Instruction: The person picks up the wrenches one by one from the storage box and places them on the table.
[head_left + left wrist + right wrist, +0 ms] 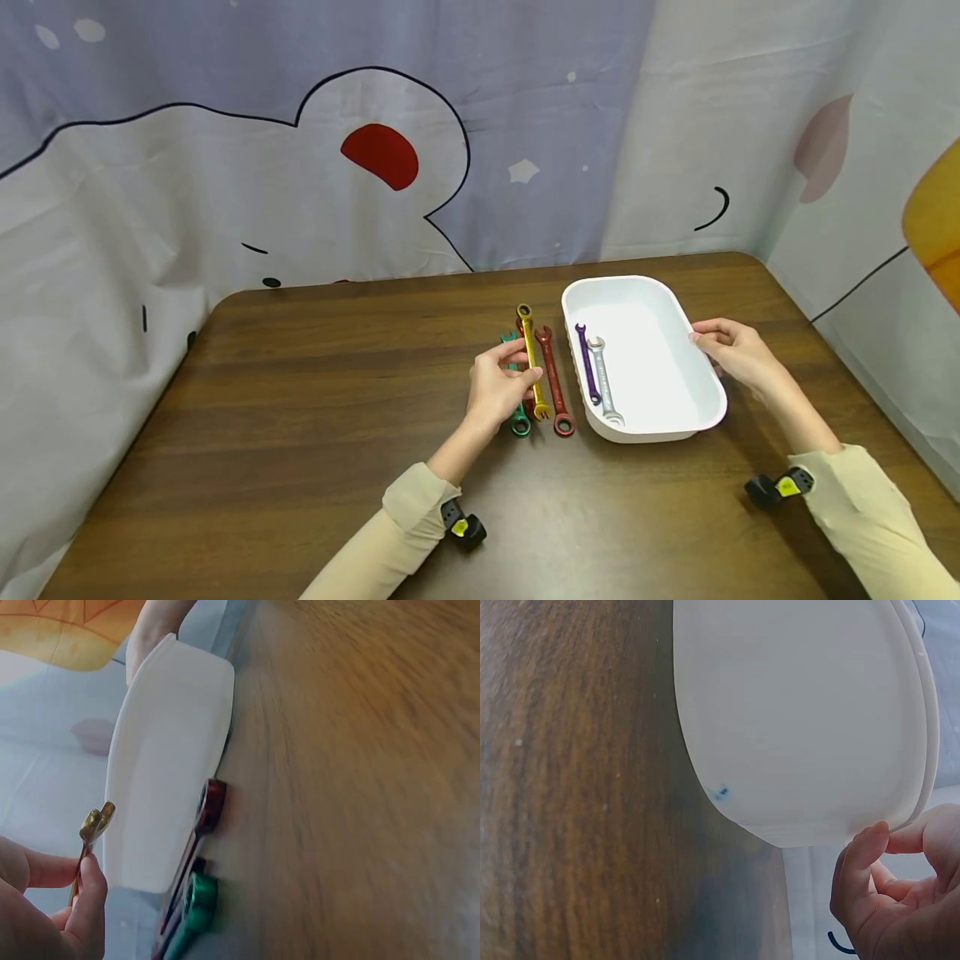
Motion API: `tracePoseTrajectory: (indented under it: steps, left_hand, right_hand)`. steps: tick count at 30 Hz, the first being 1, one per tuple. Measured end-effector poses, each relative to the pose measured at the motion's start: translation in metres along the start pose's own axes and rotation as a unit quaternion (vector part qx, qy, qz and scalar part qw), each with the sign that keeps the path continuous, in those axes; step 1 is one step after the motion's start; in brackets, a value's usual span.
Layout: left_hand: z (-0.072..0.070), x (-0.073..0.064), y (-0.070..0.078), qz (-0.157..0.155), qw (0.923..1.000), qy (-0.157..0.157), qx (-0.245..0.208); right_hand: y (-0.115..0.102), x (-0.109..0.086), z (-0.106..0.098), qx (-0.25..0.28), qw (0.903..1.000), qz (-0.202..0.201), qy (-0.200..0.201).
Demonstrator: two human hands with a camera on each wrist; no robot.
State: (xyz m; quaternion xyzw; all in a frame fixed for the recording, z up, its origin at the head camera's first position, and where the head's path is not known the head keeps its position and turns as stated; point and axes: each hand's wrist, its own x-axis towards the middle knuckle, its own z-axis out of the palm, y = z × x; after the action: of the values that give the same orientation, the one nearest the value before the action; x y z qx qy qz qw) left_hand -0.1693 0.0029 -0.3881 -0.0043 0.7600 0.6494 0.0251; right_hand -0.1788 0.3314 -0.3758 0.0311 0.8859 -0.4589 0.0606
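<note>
In the head view my left hand [497,390] pinches a yellow combination wrench [530,350] between thumb and fingers, raised above the table. Partly hidden under it lie a green wrench [521,423] and a dark red wrench [520,323]. A larger red wrench [553,375] rests just right of them. My right hand [738,357] pinches the right rim of a white plastic tray [652,350]. Inside, along the tray's left side, are a purple wrench [588,367] and a silver wrench [603,383]. The right wrist view shows thumb and finger at the rim [930,750].
Everything stands on a brown wood-grain table [315,417]. A printed curtain [247,192] hangs behind its far edge and along the right side. Both wrists wear dark strap-on devices [467,528].
</note>
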Motion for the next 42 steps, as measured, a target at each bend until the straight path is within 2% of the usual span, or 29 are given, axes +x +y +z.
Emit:
tracePoseTrajectory:
  steps: [11, 21, 31, 42]
  left_hand:
    - [-0.019, 0.007, -0.010, -0.026, 0.9996, 0.014, 0.003]
    - [-0.029, 0.016, -0.019, -0.047, 0.9984, 0.023, 0.021]
    - [-0.034, 0.021, -0.021, -0.084, 0.9961, 0.015, 0.024]
    - [-0.035, 0.026, -0.025, -0.099, 0.9945, 0.006, 0.034]
  right_hand:
    - [0.000, 0.001, -0.001, -0.007, 1.0000, 0.000, 0.002]
    - [0.000, 0.001, 0.000, 0.000, 1.0000, -0.001, 0.000]
    - [0.000, 0.001, 0.000, -0.003, 1.0000, -0.001, 0.002]
    - [0.001, 0.002, 0.000, 0.002, 1.0000, -0.004, 0.002]
